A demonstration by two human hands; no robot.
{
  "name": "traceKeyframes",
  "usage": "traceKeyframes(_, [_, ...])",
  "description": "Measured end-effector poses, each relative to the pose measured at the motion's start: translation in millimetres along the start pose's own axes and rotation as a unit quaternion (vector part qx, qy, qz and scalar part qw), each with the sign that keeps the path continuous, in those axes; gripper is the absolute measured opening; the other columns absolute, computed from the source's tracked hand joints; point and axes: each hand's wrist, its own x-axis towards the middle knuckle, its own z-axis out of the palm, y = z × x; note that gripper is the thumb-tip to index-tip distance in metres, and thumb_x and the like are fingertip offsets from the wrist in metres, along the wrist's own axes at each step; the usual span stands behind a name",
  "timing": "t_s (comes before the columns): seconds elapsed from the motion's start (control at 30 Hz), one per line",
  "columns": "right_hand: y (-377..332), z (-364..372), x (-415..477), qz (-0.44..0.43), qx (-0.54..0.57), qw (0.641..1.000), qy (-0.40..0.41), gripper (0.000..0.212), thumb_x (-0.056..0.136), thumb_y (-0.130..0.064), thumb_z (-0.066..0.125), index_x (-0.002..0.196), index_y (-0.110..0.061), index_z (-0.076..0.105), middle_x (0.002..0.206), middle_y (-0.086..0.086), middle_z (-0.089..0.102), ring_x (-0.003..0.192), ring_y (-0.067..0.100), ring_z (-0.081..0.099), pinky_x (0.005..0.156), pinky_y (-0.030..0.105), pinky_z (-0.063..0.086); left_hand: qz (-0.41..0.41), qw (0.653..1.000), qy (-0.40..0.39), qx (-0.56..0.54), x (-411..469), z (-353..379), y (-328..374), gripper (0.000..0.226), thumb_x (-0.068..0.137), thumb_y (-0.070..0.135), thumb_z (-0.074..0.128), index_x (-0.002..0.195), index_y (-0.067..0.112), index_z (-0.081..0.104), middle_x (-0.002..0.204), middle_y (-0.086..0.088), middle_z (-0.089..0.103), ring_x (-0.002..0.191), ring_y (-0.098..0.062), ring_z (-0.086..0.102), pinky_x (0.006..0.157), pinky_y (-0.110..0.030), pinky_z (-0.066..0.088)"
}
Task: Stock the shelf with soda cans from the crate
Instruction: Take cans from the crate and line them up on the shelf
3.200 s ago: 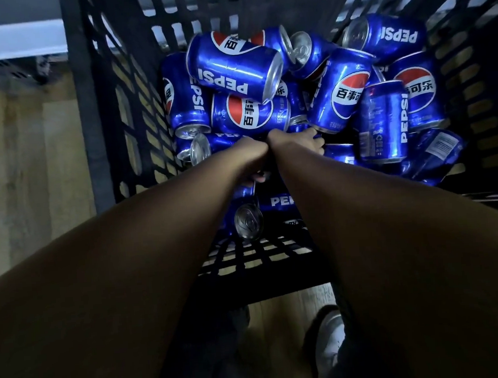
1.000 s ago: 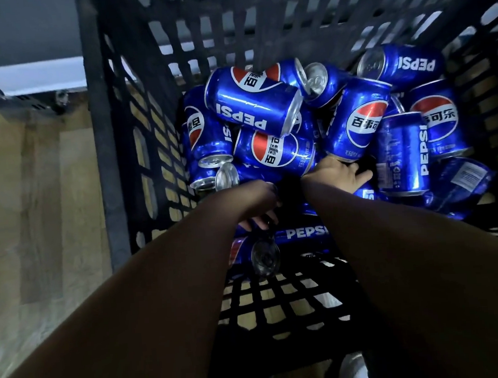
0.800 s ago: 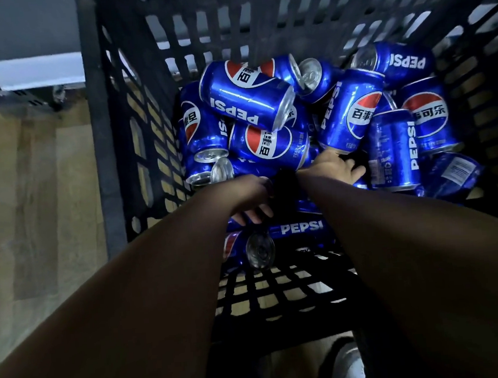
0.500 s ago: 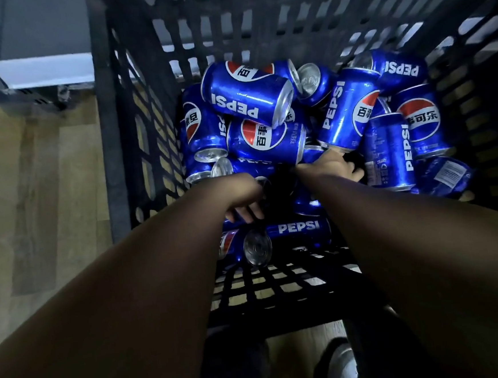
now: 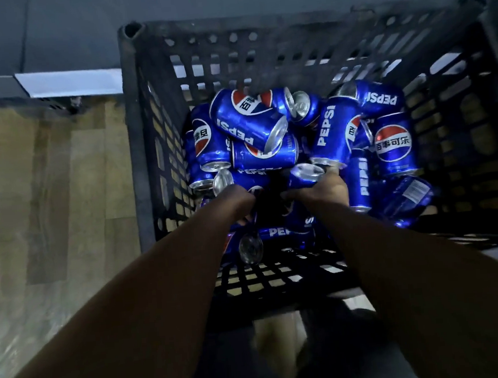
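A black lattice crate [image 5: 139, 167] stands on the floor with several blue Pepsi cans [image 5: 248, 123] heaped in its far half. Both my arms reach down into it. My right hand [image 5: 322, 190] grips one blue can [image 5: 306, 174] by its body, silver top tilted up and away from me. My left hand [image 5: 236, 200] is curled downward over another can [image 5: 255, 192] just left of it; most of that can is hidden under my fingers. One more can [image 5: 251, 247] lies on the crate floor below my hands, its end facing me.
Pale wood flooring [image 5: 49, 204] runs along the crate's left side. A grey unit with a white ledge [image 5: 66, 82] sits at the back left. The crate's near floor [image 5: 278, 279] shows bare lattice. My dark shoes [image 5: 338, 349] are below the crate's near wall.
My right hand has closed round a can and tipped it up out of the pile, so its silver top now shows. My left hand stays curled in the same spot. The view has pulled back.
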Motion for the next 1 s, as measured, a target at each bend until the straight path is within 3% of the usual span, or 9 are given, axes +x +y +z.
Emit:
traceKeyframes(0.1, [-1.1,-8.0,-25.9,-0.022,-0.007,1.000,-0.011,0.088,0.052,-0.026,0.091,0.122,-0.016,0.040,0.114,0.009,0.063,0.106,0.028,0.060,0.090,0.036,0.050,-0.031,0.999,0.030,-0.031,-25.6,3.6,-1.2,0.033,0.098,0.016,0.047,0.128,0.003,0.053,0.119,-0.014,0.062,0.104,-0.024,0.063,0.060,-0.014,0.048])
traceKeyframes(0.23, [-9.7,-31.0,-66.2,-0.049,-0.029,0.998,-0.041,0.083,0.057,-0.016,0.087,0.125,-0.015,0.039,0.114,0.008,0.062,0.106,0.025,0.059,0.081,0.024,0.044,-0.133,0.975,-0.001,-0.177,-66.2,-0.4,2.8,0.022,0.099,0.019,0.045,0.108,0.003,0.058,0.067,-0.008,0.070,0.058,-0.013,0.066,0.050,-0.026,0.042])
traceKeyframes(0.33, [-26.5,-53.2,-98.4,-0.081,-0.055,0.993,-0.060,0.081,0.059,-0.027,0.086,0.124,-0.016,0.039,0.115,0.008,0.061,0.107,0.027,0.057,0.085,0.032,0.049,-0.148,0.963,0.003,-0.224,-102.9,-8.0,16.8,0.023,0.099,0.019,0.043,0.111,0.004,0.056,0.088,-0.011,0.067,0.074,-0.020,0.065,0.043,-0.027,0.047])
traceKeyframes(0.4, [-42.3,-74.1,-120.9,-0.098,-0.079,0.990,-0.062,0.075,0.062,-0.036,0.083,0.117,-0.015,0.038,0.115,0.010,0.059,0.105,0.029,0.056,0.085,0.039,0.051,-0.144,0.968,-0.005,-0.206,-136.7,-14.5,33.7,0.023,0.102,0.017,0.036,0.099,0.005,0.054,0.078,-0.008,0.061,0.062,-0.016,0.057,0.031,-0.019,0.040])
traceKeyframes(0.47, [-59.6,-98.2,-141.9,-0.113,-0.081,0.989,-0.058,0.070,0.065,-0.037,0.082,0.114,-0.015,0.036,0.113,0.009,0.057,0.104,0.026,0.055,0.084,0.037,0.051,-0.135,0.978,-0.018,-0.157,-171.4,-20.5,47.5,0.027,0.103,0.017,0.029,0.096,0.005,0.053,0.073,-0.004,0.056,0.058,-0.012,0.051,0.041,-0.024,0.042])
traceKeyframes(0.57, [-86.3,-139.2,-173.9,-0.122,-0.093,0.987,-0.046,0.062,0.071,-0.032,0.078,0.113,-0.017,0.034,0.105,0.005,0.051,0.101,0.023,0.052,0.075,0.030,0.045,-0.115,0.980,-0.021,-0.161,-222.6,-31.8,65.7,0.028,0.103,0.016,0.031,0.120,0.008,0.051,0.074,-0.002,0.059,0.063,-0.011,0.054,0.058,-0.026,0.042])
traceKeyframes(0.77, [-144.3,-232.9,-254.0,-0.150,-0.083,0.985,0.003,0.070,0.065,-0.036,0.081,0.114,-0.015,0.037,0.109,0.009,0.060,0.104,0.027,0.057,0.086,0.038,0.051,-0.090,0.968,-0.036,-0.233,-344.7,-62.2,109.3,0.022,0.102,0.017,0.036,0.107,0.009,0.057,0.069,-0.004,0.061,0.081,-0.020,0.059,0.080,-0.031,0.045])
traceKeyframes(0.87, [-175.9,-281.3,-299.4,-0.174,-0.082,0.981,0.029,0.070,0.065,-0.037,0.081,0.114,-0.011,0.039,0.109,0.010,0.060,0.105,0.027,0.057,0.083,0.033,0.048,-0.074,0.968,-0.063,-0.232,-408.6,-79.8,131.6,0.031,0.103,0.019,0.034,0.080,0.010,0.051,0.056,0.000,0.062,0.073,-0.017,0.055,0.075,-0.028,0.041])
traceKeyframes(1.0, [-216.1,-336.2,-357.6,-0.196,-0.065,0.978,0.028,0.072,0.060,-0.036,0.084,0.113,-0.012,0.042,0.111,0.007,0.061,0.104,0.025,0.059,0.087,0.034,0.049,-0.034,0.977,-0.064,-0.200,-482.3,-105.7,151.9,0.023,0.100,0.016,0.038,0.083,0.010,0.052,0.080,-0.005,0.060,0.075,-0.019,0.058,0.071,-0.031,0.043])
